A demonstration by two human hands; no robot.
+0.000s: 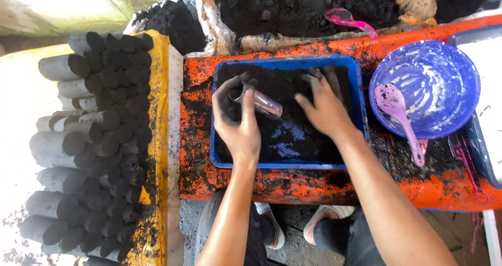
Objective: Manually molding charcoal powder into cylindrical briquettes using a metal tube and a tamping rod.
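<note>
My left hand [238, 117] grips a short clear tube [264, 104] smeared with black powder, held tilted over a blue rectangular tray [285, 165]. The tray holds dark charcoal-like powder [285, 83]. My right hand [324, 106] rests palm down in that powder, fingers spread toward the tray's far right corner. Both hands are blackened with dust. The tray sits on an orange, soot-stained bench [314, 185].
A stack of grey-black cylindrical briquettes [97, 135] lies on a yellow board at the left. A blue bowl [436, 70] with a pink spoon [400, 117] stands at the right. Behind the tray a sack of black powder [303, 4] holds a pink scoop [348, 19]. My feet show below the bench.
</note>
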